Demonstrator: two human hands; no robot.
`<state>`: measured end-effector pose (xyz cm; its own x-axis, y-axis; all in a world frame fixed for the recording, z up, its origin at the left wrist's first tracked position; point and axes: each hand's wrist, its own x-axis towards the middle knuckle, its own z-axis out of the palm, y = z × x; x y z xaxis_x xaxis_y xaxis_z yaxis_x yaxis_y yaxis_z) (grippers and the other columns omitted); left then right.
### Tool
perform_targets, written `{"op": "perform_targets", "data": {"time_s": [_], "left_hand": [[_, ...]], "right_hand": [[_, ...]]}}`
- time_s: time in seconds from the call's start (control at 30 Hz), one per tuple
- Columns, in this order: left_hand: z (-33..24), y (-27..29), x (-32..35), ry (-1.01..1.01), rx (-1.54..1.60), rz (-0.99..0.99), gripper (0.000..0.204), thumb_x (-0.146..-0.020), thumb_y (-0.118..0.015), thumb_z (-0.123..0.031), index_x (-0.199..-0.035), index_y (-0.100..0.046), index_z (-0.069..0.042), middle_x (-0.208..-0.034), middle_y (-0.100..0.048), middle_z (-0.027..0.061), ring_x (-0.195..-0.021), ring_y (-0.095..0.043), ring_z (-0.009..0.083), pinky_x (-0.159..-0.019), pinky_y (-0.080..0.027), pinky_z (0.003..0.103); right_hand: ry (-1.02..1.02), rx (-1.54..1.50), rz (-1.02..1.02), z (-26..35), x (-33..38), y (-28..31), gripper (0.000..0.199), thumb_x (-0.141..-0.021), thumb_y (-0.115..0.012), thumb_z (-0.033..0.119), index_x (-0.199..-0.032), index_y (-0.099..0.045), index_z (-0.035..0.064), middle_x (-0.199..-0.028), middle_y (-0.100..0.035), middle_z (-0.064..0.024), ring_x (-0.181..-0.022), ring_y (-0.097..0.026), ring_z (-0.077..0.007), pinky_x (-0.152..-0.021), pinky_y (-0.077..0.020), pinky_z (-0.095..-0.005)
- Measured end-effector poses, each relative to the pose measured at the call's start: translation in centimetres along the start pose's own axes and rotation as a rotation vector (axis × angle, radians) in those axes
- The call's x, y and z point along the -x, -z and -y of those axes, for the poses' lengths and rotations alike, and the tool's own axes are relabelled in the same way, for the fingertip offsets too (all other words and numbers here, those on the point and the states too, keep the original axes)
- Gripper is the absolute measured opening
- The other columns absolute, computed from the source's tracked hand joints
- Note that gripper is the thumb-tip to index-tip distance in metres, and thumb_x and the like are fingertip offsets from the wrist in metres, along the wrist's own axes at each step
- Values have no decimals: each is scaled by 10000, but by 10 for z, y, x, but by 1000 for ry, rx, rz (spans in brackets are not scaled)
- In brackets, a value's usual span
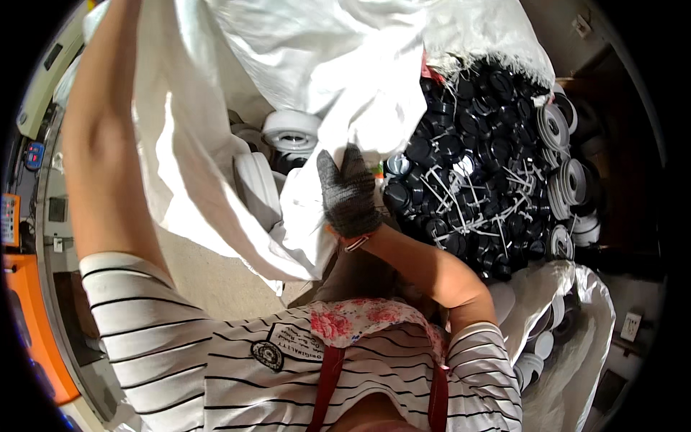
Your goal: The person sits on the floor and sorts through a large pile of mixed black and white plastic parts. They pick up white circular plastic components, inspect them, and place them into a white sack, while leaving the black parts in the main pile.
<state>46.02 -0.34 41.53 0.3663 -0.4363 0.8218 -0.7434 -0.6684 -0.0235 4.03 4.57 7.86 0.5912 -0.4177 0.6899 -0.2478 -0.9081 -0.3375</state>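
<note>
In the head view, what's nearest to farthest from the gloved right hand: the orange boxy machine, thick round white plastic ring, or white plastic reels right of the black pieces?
1. Thick round white plastic ring, up-left of the gloved right hand.
2. White plastic reels, to the right.
3. Orange boxy machine, at the left edge.

At left, reels (pixel 290 124) in the sack (pixel 191 151); right of it, caps (pixel 461 129) with sticks (pixel 468 226) on top; farther right, stacked rings (pixel 558 198); nearer, a bag (pixel 586 317).

Left arm (pixel 101 144) stretched forward | left hand out of view | right arm (pixel 432 270) bent | right hand (pixel 350 193) gloved, thumb (pixel 329 171) apart
</note>
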Motion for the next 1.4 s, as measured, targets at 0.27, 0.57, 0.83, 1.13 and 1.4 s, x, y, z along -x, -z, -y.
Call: {"op": "perform_targets", "data": {"time_s": [0.27,0.57,0.83,1.13,1.4], "left_hand": [[-46,-98,139,-74,184,264,378,-752,-618,-147,-1129,-584,-147,-1220,-550,163,-1095,-524,348,-888,-435,447],[-144,-22,438,-289,338,1400,557,-875,-482,-458,-1188,-546,-2,-1190,-560,235,-1131,-522,374,-963,-417,407],[-14,-17,424,-44,12,2210,973,-739,-518,-745,-1424,-324,-81,-1341,-412,212,-1187,-443,328,-885,-456,415],[-55,-206,390,1329,1163,1256,1046,-751,-455,-780,-1478,-33,-159,-1502,13,259,-1319,-170,535,-955,-295,686],[-165,-314,266,1238,1934,679,640,-915,-458,-506,-1379,-338,-82,-1365,-395,174,-1229,-418,362,-1004,-398,516]], "right_hand": [[-215,-145,643,-41,42,27,338,-818,-534,200,-1109,-554,28,-962,-558,-277,-803,-593,-374,-678,-480,-462],[-379,-310,553,-67,40,26,253,-838,-567,259,-861,-569,7,-771,-565,-199,-733,-582,-348,-641,-467,-468],[-780,-633,422,-69,43,-14,325,-859,-552,277,-737,-563,-25,-558,-572,-148,-567,-590,-311,-615,-479,-431],[-257,-270,448,-93,56,-24,312,-911,-487,247,-1027,-584,-25,-587,-594,-105,-496,-553,-258,-498,-459,-373],[-378,-369,623,-148,43,51,420,-887,-562,283,-1187,-513,-7,-912,-619,-215,-764,-617,-331,-636,-496,-416]]}}
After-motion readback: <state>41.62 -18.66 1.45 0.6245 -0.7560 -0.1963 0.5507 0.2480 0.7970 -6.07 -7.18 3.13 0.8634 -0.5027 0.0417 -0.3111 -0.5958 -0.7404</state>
